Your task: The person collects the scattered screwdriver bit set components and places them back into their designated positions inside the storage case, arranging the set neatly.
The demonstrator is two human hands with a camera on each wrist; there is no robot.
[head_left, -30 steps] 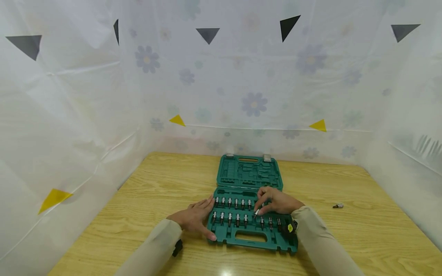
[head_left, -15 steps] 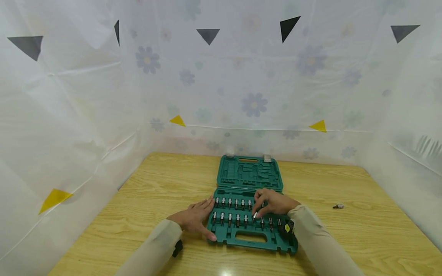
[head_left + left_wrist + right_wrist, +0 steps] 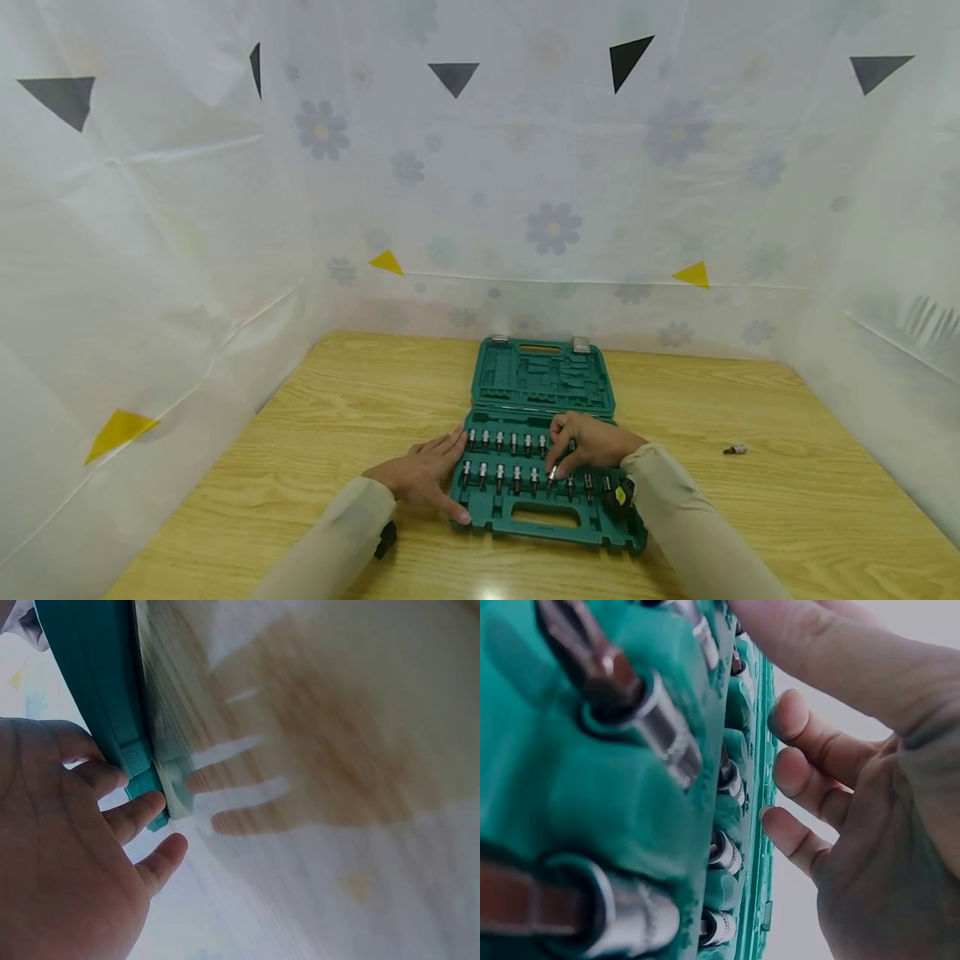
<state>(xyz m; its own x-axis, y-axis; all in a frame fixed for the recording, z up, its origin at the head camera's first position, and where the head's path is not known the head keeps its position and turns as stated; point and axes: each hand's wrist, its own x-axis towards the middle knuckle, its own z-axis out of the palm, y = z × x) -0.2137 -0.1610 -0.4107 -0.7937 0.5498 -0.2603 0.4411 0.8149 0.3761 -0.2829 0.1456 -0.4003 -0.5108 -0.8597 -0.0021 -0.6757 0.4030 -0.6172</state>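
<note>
A green plastic tool case lies unfolded on the wooden table, two rows of silver bit sockets set in its near half. My right hand is over this half, thumb and index finger pinching a bit socket at a spot in the front row. In the right wrist view neighbouring bit sockets sit in their slots; the fingertips' hold is out of frame there. My left hand rests along the case's left edge with fingers straight, and its fingers touch the green side wall.
The case's lid lies back toward the wall, with moulded hollows and two latches. One loose bit socket lies on the table to the right. Patterned white sheeting surrounds the table at back and sides.
My right hand has shifted slightly left and lower, bringing the pinched bit socket from a tilt above the front row down into line with it. My left hand has stayed still.
</note>
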